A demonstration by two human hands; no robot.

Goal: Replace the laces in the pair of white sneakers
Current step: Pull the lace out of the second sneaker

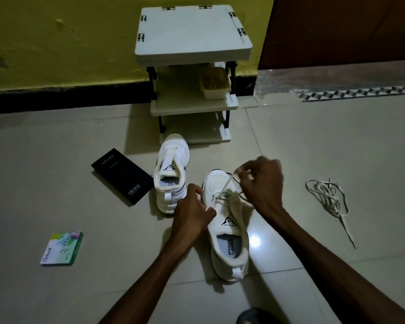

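Two white sneakers stand on the tiled floor. The near sneaker (228,232) points away from me and has a white lace (227,190) running through its front eyelets. My right hand (261,183) pinches one end of that lace above the toe and holds it taut. My left hand (192,210) grips the sneaker's left side by the eyelets, pinching the lace there. The far sneaker (171,174) stands to the left with no lace in it. A loose white lace (327,197) lies tangled on the floor to the right.
A black phone box (122,175) lies left of the far sneaker. A small green and white packet (62,248) lies on the floor at the left. A white shelf rack (193,73) holding a tub stands against the yellow wall. A dark door (341,31) is at the right.
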